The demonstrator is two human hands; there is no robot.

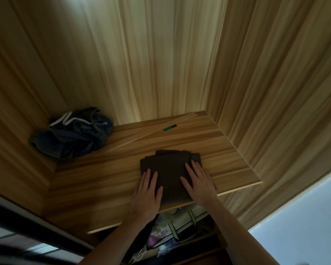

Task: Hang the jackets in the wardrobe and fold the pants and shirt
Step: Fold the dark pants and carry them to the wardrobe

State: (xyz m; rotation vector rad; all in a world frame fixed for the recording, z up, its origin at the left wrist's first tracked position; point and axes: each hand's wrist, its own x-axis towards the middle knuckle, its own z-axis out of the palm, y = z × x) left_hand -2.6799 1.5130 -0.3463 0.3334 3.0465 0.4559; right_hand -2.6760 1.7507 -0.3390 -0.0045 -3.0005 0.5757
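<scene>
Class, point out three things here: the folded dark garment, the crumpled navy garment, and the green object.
folded dark garment [171, 169]: head view, top face.
crumpled navy garment [75, 132]: head view, middle.
green object [169, 127]: head view, centre.

A dark garment [170, 173], folded into a flat square, lies near the front edge of the wardrobe shelf [103, 180], right of centre.

A dark folded garment [170, 173] lies on a wooden wardrobe shelf [227, 150]. The left hand [147, 192] and right hand [199, 182] lie flat on it, fingers straight. A crumpled navy garment [73, 132] (white-striped) sits in the shelf's back left corner.
</scene>
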